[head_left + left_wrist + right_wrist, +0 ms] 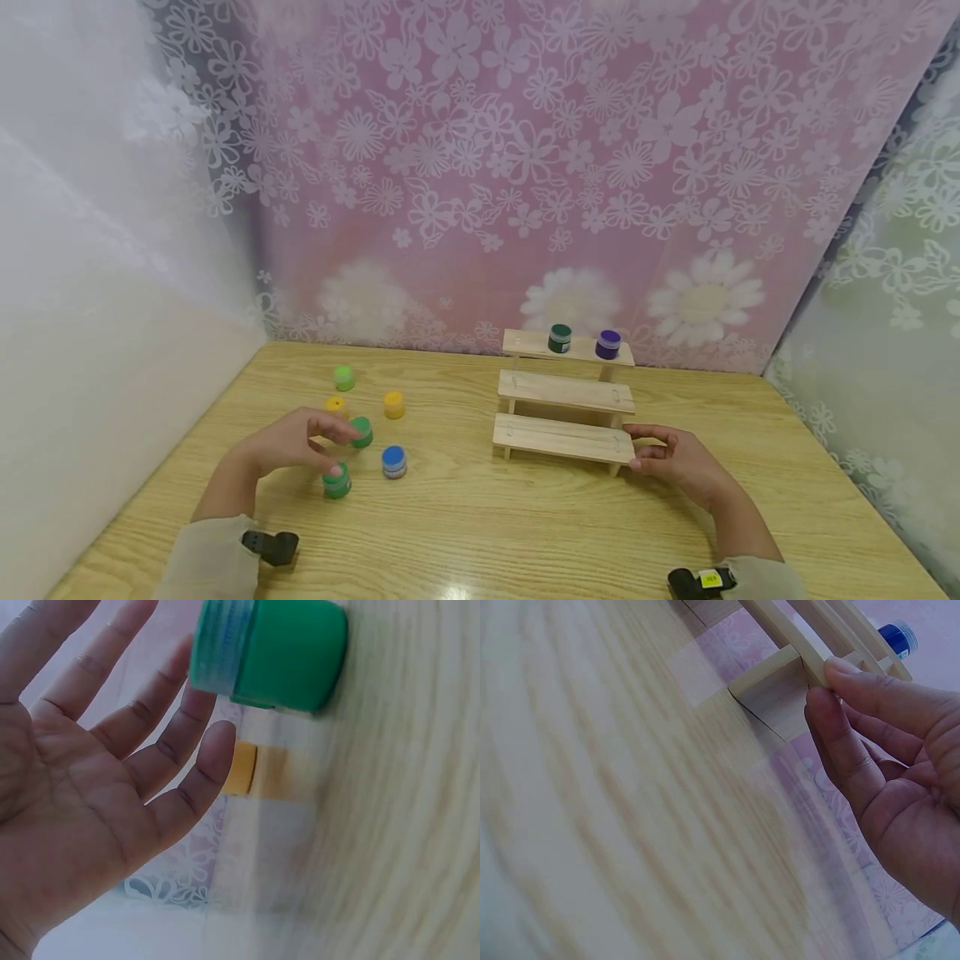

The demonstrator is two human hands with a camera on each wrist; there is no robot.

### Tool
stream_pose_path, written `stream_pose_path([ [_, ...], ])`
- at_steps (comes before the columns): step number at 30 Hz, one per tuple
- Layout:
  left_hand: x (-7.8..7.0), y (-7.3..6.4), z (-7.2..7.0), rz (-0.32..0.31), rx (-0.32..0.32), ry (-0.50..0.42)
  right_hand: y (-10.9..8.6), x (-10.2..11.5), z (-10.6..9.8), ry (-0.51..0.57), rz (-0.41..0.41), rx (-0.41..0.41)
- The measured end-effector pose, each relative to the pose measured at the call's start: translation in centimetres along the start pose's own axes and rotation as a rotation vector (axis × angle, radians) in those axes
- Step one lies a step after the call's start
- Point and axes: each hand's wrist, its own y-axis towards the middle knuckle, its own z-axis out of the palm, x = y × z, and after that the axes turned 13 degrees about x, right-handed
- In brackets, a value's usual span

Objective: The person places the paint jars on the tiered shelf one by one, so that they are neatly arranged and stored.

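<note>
My left hand (341,451) hovers open over the table, fingers (187,750) spread and straight, holding nothing. Its fingertips are close to two green-lidded jars (362,432) (337,481); one of them (277,652) fills the top of the left wrist view. My right hand (633,448) pinches the right end of the lowest step of a three-step wooden stand (562,437), thumb and forefinger (877,690) on the plank's end (810,660). A dark green jar (559,338) and a purple jar (608,344) stand on the top step.
More small jars sit on the wooden table (480,517) by my left hand: light green (344,377), two yellow (336,406) (393,405) and blue (393,462). A pink flowered curtain (525,167) closes off the back, and pale walls stand on both sides.
</note>
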Motion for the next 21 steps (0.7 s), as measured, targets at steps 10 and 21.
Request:
stream_pose_path([
  [10,1.4,-0.1,-0.2,-0.046,0.061,-0.026,0.0,0.1,0.1,0.005,0.001,0.004],
  [21,1.5,-0.1,0.0,-0.085,0.147,-0.057,-0.1,-0.1,0.0,0.012,-0.013,0.014],
])
